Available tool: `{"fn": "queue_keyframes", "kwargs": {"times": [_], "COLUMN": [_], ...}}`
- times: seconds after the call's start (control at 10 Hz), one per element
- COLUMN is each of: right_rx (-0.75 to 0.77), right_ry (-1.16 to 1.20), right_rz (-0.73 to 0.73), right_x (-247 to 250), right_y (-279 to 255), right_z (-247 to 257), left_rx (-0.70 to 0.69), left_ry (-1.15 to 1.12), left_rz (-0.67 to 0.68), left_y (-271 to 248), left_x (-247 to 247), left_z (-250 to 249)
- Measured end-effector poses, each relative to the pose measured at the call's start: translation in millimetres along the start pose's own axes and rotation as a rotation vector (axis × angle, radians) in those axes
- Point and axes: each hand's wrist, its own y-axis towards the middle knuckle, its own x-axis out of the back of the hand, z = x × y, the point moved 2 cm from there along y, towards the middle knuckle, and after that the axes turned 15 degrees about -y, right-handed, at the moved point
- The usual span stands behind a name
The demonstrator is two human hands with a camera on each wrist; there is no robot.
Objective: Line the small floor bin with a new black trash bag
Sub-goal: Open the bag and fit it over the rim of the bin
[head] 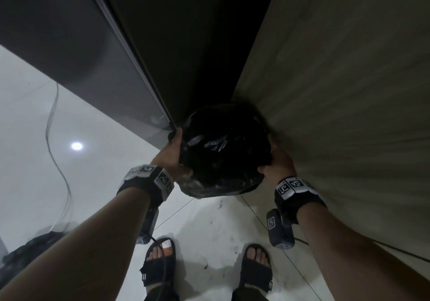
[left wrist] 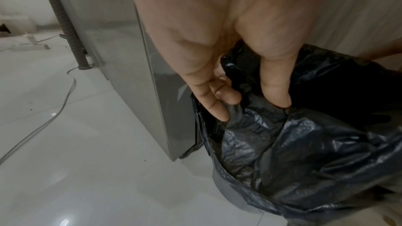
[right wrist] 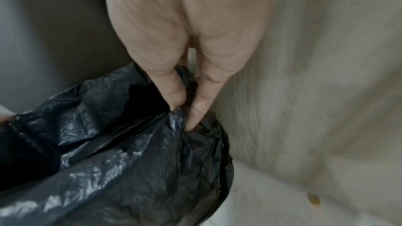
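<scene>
- Position: the floor bin (left wrist: 234, 193) stands on the white tile floor (left wrist: 87, 161), wedged between the grey appliance (left wrist: 121, 57) and a wood-grain panel (right wrist: 315, 75).
- Left hand (head: 172, 154): thumb inside, fingers (left wrist: 217, 107) outside, pinching the black trash bag (head: 223, 151) at its mouth.
- Right hand (head: 279, 161): thumb and forefinger pinch the opposite edge.
- Procedure: pull both edges outward and down evenly over the rim; uneven tension may tear the thin film.

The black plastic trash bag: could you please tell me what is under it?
A grey bin wall shows below the crinkled black plastic trash bag; the bin's rim and inside are covered.
</scene>
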Motion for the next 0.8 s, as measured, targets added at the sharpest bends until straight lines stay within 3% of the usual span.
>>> {"fn": "queue_keyframes", "kwargs": {"times": [0.2, 0.3, 0.6, 0.8], "right_rx": [0.095, 0.064, 0.063, 0.166], "right_ry": [0.020, -0.002, -0.099, -0.122], "right_rz": [-0.088, -0.066, -0.055, -0.112], "right_x": [1.9, 2.0, 6.5, 45.2], "right_y": [20.1, 19.6, 10.4, -19.8], "right_z": [3.7, -0.7, 4.0, 33.5], "left_rx": [0.012, 0.003, 0.082, 0.023], "left_ry": [0.019, 0.034, 0.077, 0.096], "left_rz": [-0.038, -0.034, -0.097, -0.137], "left_y": [21.0, 17.5, -8.6, -43.2], "left_x": [2.3, 2.4, 6.5, 23.1], "left_z": [0.3, 0.0, -19.8, -53.8]}}
